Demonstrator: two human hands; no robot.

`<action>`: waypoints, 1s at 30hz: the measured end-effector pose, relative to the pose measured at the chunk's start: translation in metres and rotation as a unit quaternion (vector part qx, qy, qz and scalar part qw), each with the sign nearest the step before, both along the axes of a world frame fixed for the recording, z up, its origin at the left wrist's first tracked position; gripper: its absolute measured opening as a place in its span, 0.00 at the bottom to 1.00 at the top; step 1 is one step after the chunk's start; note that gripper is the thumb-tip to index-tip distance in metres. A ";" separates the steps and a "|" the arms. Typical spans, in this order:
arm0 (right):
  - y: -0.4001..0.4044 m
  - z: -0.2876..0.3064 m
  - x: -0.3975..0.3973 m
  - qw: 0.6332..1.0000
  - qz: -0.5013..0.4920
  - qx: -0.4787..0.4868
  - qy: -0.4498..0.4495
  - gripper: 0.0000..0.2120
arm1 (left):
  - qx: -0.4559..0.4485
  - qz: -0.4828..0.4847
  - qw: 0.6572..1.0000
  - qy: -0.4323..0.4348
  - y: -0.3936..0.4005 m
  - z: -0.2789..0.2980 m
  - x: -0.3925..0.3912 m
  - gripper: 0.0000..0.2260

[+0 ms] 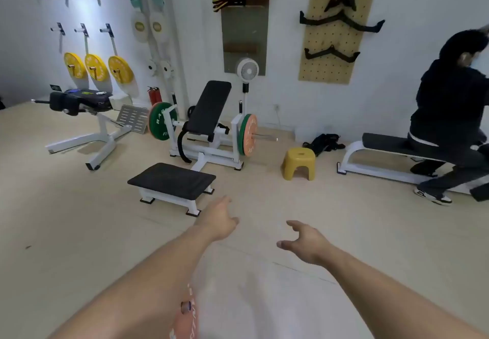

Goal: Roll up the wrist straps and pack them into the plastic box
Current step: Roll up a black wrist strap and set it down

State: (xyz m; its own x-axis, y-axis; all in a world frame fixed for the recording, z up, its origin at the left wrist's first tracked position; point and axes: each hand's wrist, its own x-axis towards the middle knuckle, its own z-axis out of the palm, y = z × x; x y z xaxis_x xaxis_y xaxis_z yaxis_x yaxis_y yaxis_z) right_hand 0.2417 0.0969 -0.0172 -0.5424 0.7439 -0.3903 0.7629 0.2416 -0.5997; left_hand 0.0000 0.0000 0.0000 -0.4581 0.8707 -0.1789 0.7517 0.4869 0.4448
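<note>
left hand (217, 219) empty, relaxed | right hand (307, 241) empty | plate (161, 120) lettering blurred

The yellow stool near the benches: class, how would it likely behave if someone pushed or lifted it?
The stool looks like moulded plastic, so it is probably light for its size. Its legs splay outward, so it would likely slide on the smooth floor rather than tip. It looks stiff, not floppy, and should keep its shape when lifted.

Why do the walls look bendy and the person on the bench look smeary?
Head view: the wide-angle lens curves the pegboard and wall edges; the seated person is smeared by motion blur; bright light washes out the left wall; left hand and right hand look fairly sharp.
</note>
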 end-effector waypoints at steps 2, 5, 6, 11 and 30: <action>0.017 -0.019 -0.008 0.999 -0.020 -0.032 -0.013 0.40 | -0.024 -0.013 1.000 -0.011 0.023 -0.018 -0.012 0.28; 0.043 -0.044 -0.013 0.995 -0.040 -0.082 -0.042 0.40 | -0.059 -0.024 0.997 -0.037 0.061 -0.045 -0.022 0.28; 0.053 -0.052 -0.015 0.993 -0.045 -0.093 -0.055 0.41 | -0.068 -0.029 0.996 -0.044 0.076 -0.054 -0.023 0.29; 0.135 -0.075 -0.031 0.990 -0.051 -0.107 -0.072 0.40 | -0.082 -0.052 0.994 -0.058 0.167 -0.083 -0.034 0.29; 0.479 -0.087 -0.150 0.991 -0.010 -0.114 -0.068 0.37 | -0.091 -0.010 0.992 -0.090 0.490 -0.094 -0.141 0.27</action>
State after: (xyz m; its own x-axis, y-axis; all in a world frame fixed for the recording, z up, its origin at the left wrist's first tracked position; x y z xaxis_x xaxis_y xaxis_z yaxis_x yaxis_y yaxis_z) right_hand 0.0919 0.5755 -0.1039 -0.4584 0.6379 -0.6188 0.8442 0.0949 -0.5275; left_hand -0.1409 0.4903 -0.0943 -0.3869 0.8254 -0.4111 0.6785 0.5568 0.4791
